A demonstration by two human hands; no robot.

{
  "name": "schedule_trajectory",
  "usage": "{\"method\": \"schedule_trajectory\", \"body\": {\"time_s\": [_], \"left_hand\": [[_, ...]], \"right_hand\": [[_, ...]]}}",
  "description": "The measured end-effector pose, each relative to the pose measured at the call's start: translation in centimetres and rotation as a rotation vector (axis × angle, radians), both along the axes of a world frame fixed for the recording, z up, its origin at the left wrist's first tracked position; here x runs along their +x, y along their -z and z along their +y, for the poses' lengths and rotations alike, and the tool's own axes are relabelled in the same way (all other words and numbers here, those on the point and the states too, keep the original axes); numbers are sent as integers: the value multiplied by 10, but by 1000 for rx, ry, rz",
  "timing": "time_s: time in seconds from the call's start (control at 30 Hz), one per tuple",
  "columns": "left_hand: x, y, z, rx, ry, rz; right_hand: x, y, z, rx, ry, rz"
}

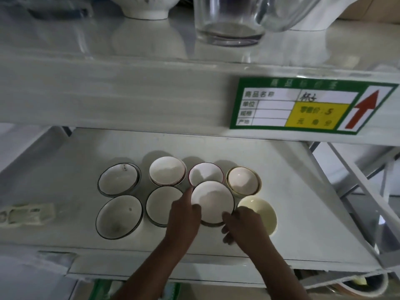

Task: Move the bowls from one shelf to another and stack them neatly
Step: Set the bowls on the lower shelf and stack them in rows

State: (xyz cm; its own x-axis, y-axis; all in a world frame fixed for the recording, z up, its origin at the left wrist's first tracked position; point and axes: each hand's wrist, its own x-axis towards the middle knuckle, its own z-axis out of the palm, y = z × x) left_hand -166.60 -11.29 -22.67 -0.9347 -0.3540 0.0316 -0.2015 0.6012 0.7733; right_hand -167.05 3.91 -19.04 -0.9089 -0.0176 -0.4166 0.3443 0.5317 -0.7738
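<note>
A white bowl [212, 202] sits just below the middle of the frame on the lower shelf [71, 169], held from both sides: the left hand [184, 215] grips its left rim, thumb on the inside and forefinger stretched up along the edge, while the right hand [242, 226] curls its fingers round the lower right rim. This bowl overlaps the red-rimmed bowl [204, 173] behind it. To its right lies a pale yellow bowl [263, 213], partly behind the right hand, and above that a yellow-rimmed bowl [243, 180]. To its left are a dark-rimmed bowl [161, 203] and, above, a pink-rimmed bowl [167, 171]. Further left stand two larger dark-rimmed bowls [119, 216], one above the other. On the upper shelf's front edge at right is a green price label [303, 107]; a clear glass [229, 20] stands at the top.
</note>
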Motion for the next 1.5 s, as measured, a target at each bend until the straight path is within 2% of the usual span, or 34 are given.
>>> {"method": "schedule_trajectory", "body": {"time_s": [0.13,0.23,0.47,0.7,0.93,1.2,1.3,1.4,1.5], "left_hand": [[-39,-36,-3,70,19,71],[-72,-42,-9,48,27,5],[-108,-32,-25,-18,43,-103],[-113,-15,-30,-38,-6,-131],[-109,-6,-32,-92,-32,-68],[-110,-3,-32,-172,15,-113],[-110,-1,-34,-157,24,-120],[-103,-3,-32,-131,-74,-59],[-83,-14,-21,-145,-121,130]], "right_hand": [[-37,-18,-7,-20,38,117],[-76,-13,-13,16,4,168],[-120,8,-25,156,-74,150],[-134,25,-29,204,-115,144],[-140,36,-32,360,-158,183],[-141,37,-32,347,-156,141],[-138,33,-26,283,-148,148],[-134,25,4,237,-28,244],[-126,18,52,280,42,317]]}}
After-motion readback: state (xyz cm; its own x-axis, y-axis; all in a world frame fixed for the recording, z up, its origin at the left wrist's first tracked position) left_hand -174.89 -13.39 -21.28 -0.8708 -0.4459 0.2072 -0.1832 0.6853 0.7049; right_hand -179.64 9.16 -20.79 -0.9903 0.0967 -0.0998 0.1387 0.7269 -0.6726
